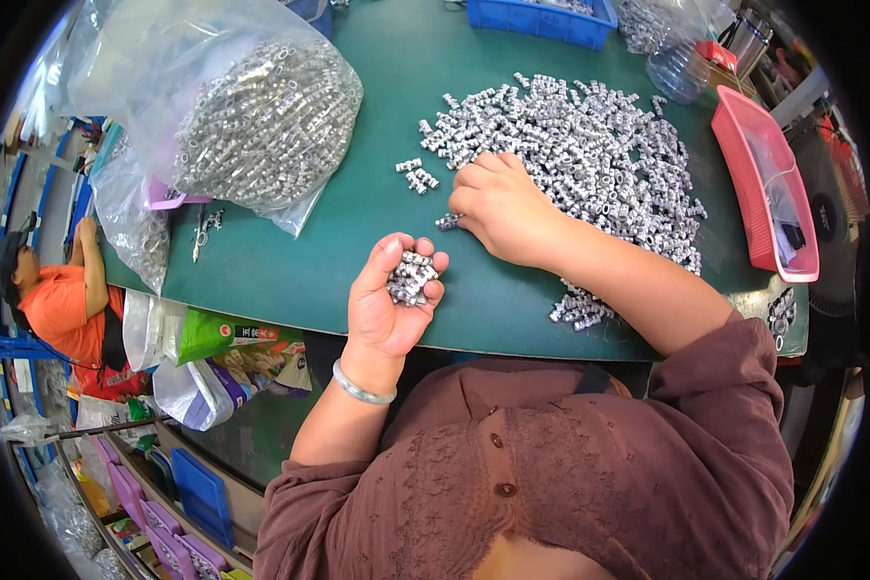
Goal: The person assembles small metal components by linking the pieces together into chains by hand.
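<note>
My left hand (377, 314) is palm up near the table's front edge, its fingers curled round a cluster of small silvery metal fittings (413, 278). Beyond it, my right hand (507, 215) rests at the left side of a wide pile of the same fittings (599, 145). Its fingers are bent and pressed together, knuckles up. A small metal fitting (446, 221) sticks out at its fingertips, which are partly hidden by the hand. Left of the right hand, a few loose fittings (420, 179) lie on the green tabletop (396, 106).
A big clear bag of metal rings (271, 126) fills the table's left. At the right edge is a pink basket (759, 184); a blue tray (541, 21) stands at the back. A person in orange (72, 300) sits at far left. Purple bins (130, 493) are lower left.
</note>
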{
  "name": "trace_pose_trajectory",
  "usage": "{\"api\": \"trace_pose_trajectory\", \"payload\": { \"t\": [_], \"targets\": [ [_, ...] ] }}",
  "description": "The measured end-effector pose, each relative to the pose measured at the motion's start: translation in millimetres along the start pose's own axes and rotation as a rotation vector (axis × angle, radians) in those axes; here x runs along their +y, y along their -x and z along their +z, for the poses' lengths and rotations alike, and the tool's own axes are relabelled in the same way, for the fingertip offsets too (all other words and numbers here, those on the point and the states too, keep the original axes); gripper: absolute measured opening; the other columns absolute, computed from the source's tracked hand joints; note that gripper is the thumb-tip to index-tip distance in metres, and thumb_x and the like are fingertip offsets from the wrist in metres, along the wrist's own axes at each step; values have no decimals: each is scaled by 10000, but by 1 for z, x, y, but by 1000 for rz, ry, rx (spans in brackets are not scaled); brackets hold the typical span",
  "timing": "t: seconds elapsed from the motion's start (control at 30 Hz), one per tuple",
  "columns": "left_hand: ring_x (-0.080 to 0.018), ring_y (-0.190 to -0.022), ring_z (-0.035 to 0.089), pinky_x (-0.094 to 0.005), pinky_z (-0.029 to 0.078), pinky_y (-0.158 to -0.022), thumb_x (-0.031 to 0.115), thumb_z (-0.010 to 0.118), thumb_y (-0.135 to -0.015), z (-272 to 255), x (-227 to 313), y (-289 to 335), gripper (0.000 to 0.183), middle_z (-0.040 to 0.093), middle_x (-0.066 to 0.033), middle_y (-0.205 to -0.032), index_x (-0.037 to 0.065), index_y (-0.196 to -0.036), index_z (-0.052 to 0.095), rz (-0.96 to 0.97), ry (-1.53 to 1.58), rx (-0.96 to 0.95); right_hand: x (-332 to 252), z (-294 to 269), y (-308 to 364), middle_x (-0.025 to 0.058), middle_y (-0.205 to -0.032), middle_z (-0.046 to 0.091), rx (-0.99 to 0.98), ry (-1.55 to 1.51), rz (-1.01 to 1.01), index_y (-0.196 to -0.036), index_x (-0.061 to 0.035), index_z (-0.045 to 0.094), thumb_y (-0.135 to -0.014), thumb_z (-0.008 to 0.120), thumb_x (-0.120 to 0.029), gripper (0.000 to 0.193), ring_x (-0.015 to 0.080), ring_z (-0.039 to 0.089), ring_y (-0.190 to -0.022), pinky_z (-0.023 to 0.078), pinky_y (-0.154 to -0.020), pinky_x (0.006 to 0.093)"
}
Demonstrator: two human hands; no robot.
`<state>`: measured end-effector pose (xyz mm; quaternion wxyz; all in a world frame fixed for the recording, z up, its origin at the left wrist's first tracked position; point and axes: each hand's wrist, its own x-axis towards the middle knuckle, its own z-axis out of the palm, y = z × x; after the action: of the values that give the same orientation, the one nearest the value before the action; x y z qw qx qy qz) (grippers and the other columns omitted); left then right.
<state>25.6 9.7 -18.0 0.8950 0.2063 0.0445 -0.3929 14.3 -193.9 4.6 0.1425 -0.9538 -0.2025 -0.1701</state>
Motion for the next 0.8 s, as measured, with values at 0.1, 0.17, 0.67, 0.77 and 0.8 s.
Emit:
{"api": "trace_pose_trajectory", "payload": {
  "t": [0.1,0.17,0.67,0.77,0.8],
  "targets": [
    [-234,-792,576,-290,491,-566,201,586,-876,10,-4,0,176,581,-63,-849,81,-1005,570,53,-148,130,-4,-9,3,68,-876,559,72,-153,10,-803,-75,602,-703,641,-103,111,253,501,-917,362,-819,383],
    [-229,-791,577,-284,483,-559,210,583,-881,16,-7,1,200,583,-65,-857,83,-1032,557,57,-200,151,-9,-20,5,53,-850,548,111,-281,4,-838,-77,559,-697,666,-61,178,257,506,-854,361,-786,369],
    [-228,-781,582,-276,464,-548,215,552,-906,19,-8,-3,185,574,-82,-852,70,-1021,548,-13,-181,84,0,-49,47,86,-953,538,-27,-125,4,-933,-53,563,-718,671,-120,249,275,497,-951,391,-816,384],
    [-219,-804,542,-256,483,-540,240,550,-906,23,1,-2,179,540,-77,-885,85,-995,555,-22,-115,67,1,-50,50,102,-1141,493,-103,-27,-4,-1015,-78,579,-677,728,-239,402,283,446,-1068,363,-876,397],
    [-223,-810,541,-256,484,-538,242,555,-903,25,1,0,177,540,-80,-893,87,-989,560,-27,-88,75,1,-51,52,109,-1200,464,-138,-32,11,-1049,-88,581,-660,738,-263,454,295,425,-1099,353,-893,410]
  ]
}}
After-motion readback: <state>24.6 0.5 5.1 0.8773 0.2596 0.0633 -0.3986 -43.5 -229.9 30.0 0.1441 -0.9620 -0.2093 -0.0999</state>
